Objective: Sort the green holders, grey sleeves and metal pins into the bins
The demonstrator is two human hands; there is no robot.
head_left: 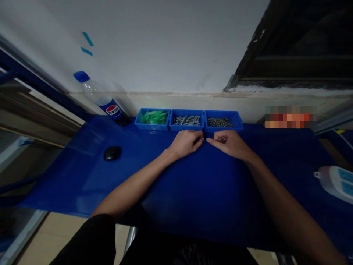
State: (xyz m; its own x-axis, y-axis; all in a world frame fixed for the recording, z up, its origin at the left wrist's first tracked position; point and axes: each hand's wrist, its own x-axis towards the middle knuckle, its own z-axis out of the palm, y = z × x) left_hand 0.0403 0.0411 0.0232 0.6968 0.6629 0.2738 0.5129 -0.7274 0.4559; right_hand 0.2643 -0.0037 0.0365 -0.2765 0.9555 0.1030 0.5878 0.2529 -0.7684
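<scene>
Both of my hands rest on the blue table (193, 187) just in front of three small blue bins. My left hand (186, 142) is curled, its fingertips pinched toward the right hand; what it grips is too small to make out. My right hand (228, 142) is also closed, with small dark pieces showing between its fingers, and its fingertip almost meets the left hand's. The left bin (153, 118) holds green plastic pieces, the middle bin (186, 120) holds grey pieces, and the right bin (223, 122) holds dark screws.
A cola bottle (100, 98) with a blue cap leans against the wall at the back left. A black computer mouse (112, 153) lies on the table's left side. A white power strip (335, 181) sits at the right edge. A dark window frame (292, 70) is at the upper right.
</scene>
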